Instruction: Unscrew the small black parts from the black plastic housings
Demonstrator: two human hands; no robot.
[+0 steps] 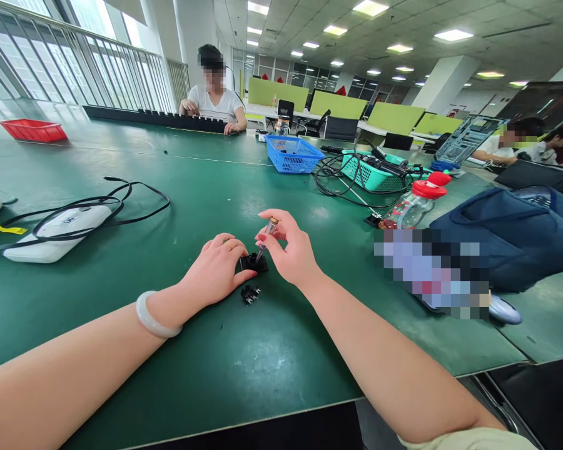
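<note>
On the green table, my left hand (218, 265) holds a small black plastic part (258, 265) against the surface, thumb at its near side and fingers at its far side. A screwdriver (269, 230) is pinched in the fingers of my right hand (291, 247). Its shaft slants down and the tip meets the black part; the exact contact point is too small to make out. Just nearer to me lies another small black piece (250, 295) with shiny metal bits. A pale bangle (154, 315) circles my left wrist.
A white device with a black cable (70, 228) lies left, beyond it a red tray (32, 130). Blue basket (294, 156), teal basket (375, 175) with cables, red-lidded bottle (415, 203) and dark blue bag (502, 231) stand ahead and right. A person (216, 97) sits opposite.
</note>
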